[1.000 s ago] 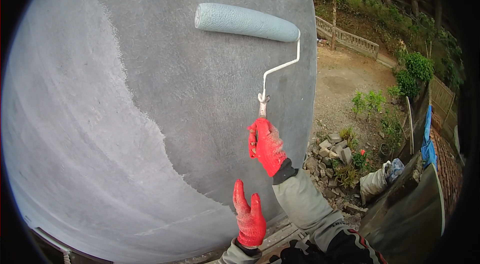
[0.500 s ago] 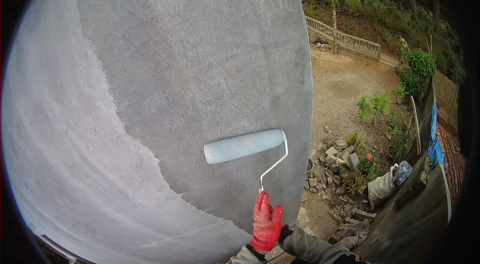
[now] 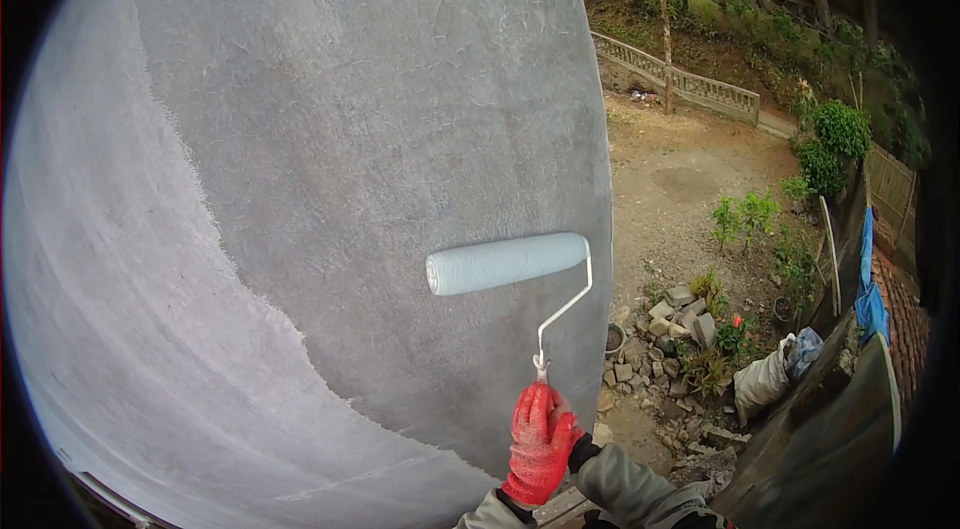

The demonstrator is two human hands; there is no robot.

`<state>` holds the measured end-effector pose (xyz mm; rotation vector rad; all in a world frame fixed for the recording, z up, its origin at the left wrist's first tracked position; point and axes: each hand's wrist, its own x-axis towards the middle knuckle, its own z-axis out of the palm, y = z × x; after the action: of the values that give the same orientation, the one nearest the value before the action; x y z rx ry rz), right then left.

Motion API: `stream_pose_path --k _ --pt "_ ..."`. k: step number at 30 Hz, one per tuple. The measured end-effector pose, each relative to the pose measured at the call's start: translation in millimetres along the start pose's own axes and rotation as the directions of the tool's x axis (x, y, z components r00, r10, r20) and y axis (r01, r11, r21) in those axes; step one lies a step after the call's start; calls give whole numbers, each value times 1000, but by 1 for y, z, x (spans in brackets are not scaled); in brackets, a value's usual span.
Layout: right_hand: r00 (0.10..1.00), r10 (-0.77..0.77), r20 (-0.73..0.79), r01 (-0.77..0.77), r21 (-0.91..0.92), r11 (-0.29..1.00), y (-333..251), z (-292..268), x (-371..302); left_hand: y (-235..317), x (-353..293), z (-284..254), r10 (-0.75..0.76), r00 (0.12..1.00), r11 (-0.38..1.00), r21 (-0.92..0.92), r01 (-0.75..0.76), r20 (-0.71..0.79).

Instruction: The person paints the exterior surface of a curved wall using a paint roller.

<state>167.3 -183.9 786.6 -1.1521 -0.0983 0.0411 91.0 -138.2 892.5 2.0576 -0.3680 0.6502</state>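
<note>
Grey plaster wall (image 3: 350,129) filled most of the frame, bulging with the lens, its left and lower parts already coated in a paler, streaked layer while the middle and upper right stayed darker and bare. Against that dark patch, at centre right, lay the paint roller (image 3: 505,263), its pale blue sleeve nearly level and touching the wall, with the bent wire frame running down to the handle. The right hand (image 3: 540,444), in a red glove, was clenched around that handle at the lower centre of the frame, a grey sleeve trailing off the bottom edge. A second earlier the roller had sat high in the upper middle of the frame, and half a second earlier it was already down near its present height; since then it had shifted only slightly, so the downward stroke looked about finished, near the edge between bare and coated plaster. The left hand, seen red-gloved low in the frame a second before, was now out of view, so its state could not be told. To the right, below, lay a dirt yard (image 3: 680,179), a heap of stones (image 3: 670,329) and green shrubs (image 3: 835,134).
</note>
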Motion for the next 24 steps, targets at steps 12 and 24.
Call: stream_pose_path --k 12,24 --pt "998 -36 45 32 88 996 -207 25 75 45 60 -8 240 971 969 64 -239 -5" --pt "984 96 -147 -140 -324 936 -102 -94 57 32 30 35 70 992 996 42 -75 104"
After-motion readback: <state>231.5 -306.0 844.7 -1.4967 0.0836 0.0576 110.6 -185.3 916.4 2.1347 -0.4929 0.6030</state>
